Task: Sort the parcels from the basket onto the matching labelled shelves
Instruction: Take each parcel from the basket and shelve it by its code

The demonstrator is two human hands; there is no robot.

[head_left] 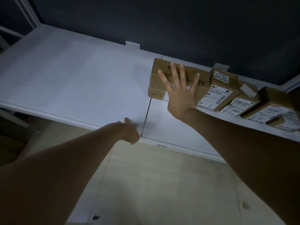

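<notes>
Several cardboard parcels (pixel 220 95), hand-marked 4-3, stood in a row at the back of the white shelf (pixel 73 78), all to the right of its seam (pixel 146 114). Right hand (pixel 180 96): fingers were spread wide before the leftmost parcel (pixel 155 83); contact unclear. Left hand (pixel 130 130): lay at the shelf's front edge beside the seam, blurred, grip not determinable. Dark wall (pixel 178 21) stood behind; pale floor (pixel 154 184) lay below.

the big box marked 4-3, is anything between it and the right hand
Nothing visible does. The right hand is spread open directly in front of the big box, its fingers overlapping the box's face; whether they touch it cannot be told. The smaller parcels stand to the box's right, out of the way.
</notes>
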